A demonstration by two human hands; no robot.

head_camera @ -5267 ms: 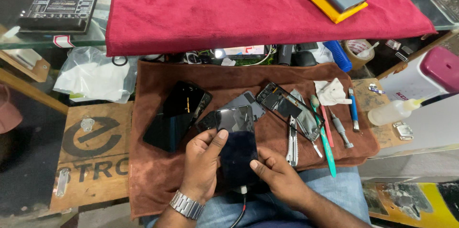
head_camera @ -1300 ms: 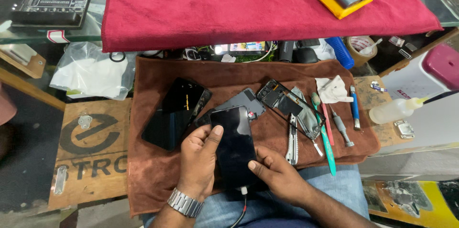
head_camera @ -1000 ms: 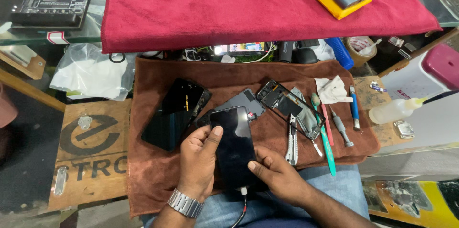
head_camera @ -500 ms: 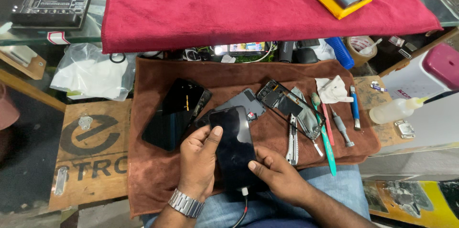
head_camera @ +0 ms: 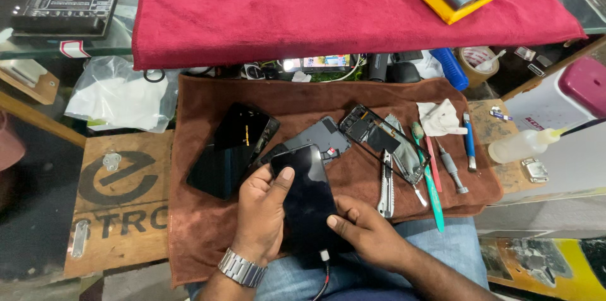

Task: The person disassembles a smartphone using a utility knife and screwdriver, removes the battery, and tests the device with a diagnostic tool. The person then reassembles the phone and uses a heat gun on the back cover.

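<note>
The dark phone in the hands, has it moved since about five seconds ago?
Yes. The phone has slid up the brown cloth: its top edge now lies over the grey back cover, which it earlier sat below.

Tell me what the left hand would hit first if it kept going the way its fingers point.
The left hand points up and away across the brown cloth. First in line is probably the grey phone back cover past the dark phone it holds; depth is unclear.
</note>
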